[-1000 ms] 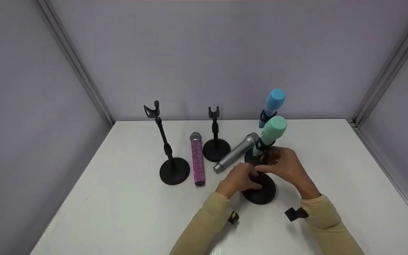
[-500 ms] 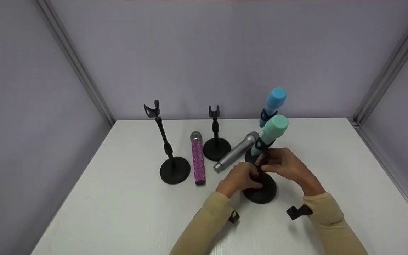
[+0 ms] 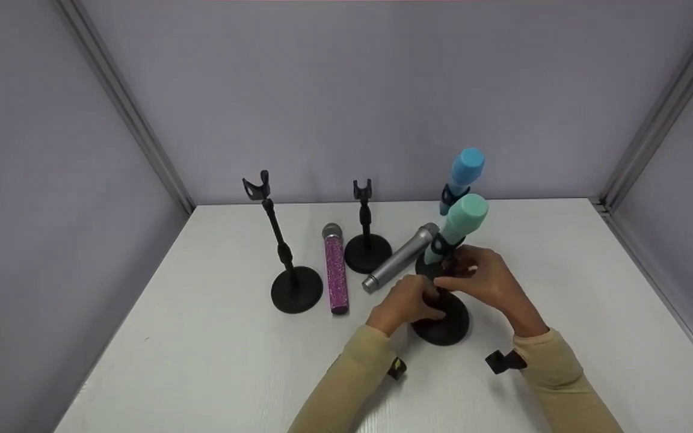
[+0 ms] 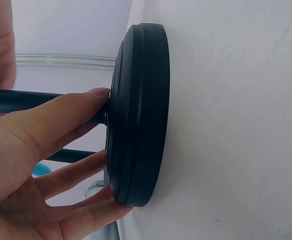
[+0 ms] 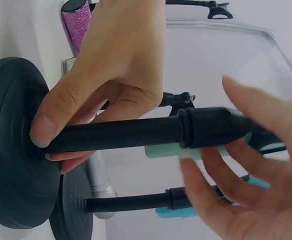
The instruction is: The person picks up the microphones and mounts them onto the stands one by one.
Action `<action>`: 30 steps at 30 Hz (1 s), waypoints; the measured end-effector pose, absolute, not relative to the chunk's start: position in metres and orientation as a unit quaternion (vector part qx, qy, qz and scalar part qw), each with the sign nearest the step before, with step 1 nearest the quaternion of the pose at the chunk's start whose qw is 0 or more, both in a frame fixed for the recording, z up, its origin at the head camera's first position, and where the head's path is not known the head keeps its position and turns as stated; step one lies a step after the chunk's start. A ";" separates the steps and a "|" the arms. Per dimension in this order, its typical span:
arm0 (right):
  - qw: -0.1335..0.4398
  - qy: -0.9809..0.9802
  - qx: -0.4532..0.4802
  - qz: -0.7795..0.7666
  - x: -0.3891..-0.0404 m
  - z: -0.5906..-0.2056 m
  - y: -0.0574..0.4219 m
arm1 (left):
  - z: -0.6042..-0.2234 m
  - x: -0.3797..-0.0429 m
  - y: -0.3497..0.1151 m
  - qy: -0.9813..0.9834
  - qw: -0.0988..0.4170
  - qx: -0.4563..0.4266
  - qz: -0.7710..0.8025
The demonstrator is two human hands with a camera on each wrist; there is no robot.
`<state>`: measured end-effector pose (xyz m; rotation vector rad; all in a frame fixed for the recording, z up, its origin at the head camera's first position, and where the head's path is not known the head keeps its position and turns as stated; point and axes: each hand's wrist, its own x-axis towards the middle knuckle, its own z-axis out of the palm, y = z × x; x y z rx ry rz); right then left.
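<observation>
Front mic (image 3: 465, 216) is seen in solid mint grn, rear mic (image 3: 467, 167) in lt blue. Glitter mic (image 3: 335, 270) is covered in sparkly magenta w/ grey head (image 3: 332, 231), blk end cap (image 3: 339, 310); silver mic (image 3: 399, 260) is toned metallic grey. Front stand (image 3: 452, 328) & other stands (image 3: 296, 290) are all coloured blk. Sleeves (image 3: 346, 379) are seen in plain tan, table (image 3: 214, 361) in wht, walls (image 3: 322, 90) in lilac-grey.

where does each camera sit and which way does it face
Head: worn on the head, facing forward and down at the white table; left hand, right hand and tan sleeves show.
Left wrist: on that wrist, facing the held stand's base; left hand shows, right hand partly.
Right wrist: on that wrist, facing that stand's pole; both hands show.
Both wrist views share the base and pole.
</observation>
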<state>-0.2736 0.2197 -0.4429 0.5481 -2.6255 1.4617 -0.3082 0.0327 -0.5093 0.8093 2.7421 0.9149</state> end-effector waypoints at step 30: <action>-0.021 -0.831 0.236 0.504 -0.278 -0.443 0.225 | -0.509 -0.307 0.033 0.912 0.066 0.264 0.306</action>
